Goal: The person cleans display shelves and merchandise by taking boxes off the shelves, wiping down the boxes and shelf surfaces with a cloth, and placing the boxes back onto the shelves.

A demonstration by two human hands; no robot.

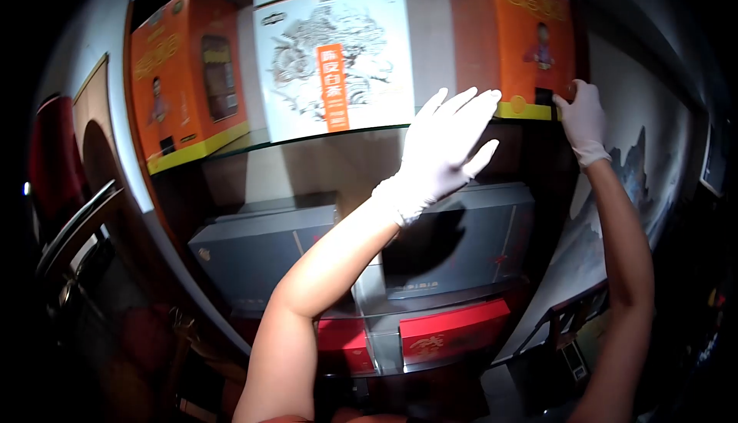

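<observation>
My left hand [446,142], in a white glove, is raised in front of the shelf with its fingers spread and nothing in it. Its fingertips are near the lower left corner of an orange box [534,31] with a yellow base band. My right hand [584,119], gloved too, is at the lower right corner of that same box, its fingers bent against the edge; the grip is partly hidden. Left of my hands a white box [334,54] with grey drawings and an orange label stands upright on the glass shelf [284,145].
Another orange box [188,77] stands at the shelf's left end. Below are two dark grey boxes [246,254] [469,246], then red boxes [453,331] [346,344] on a lower level. The cabinet's side post [142,162] runs down the left; a painted wall panel [638,185] is at right.
</observation>
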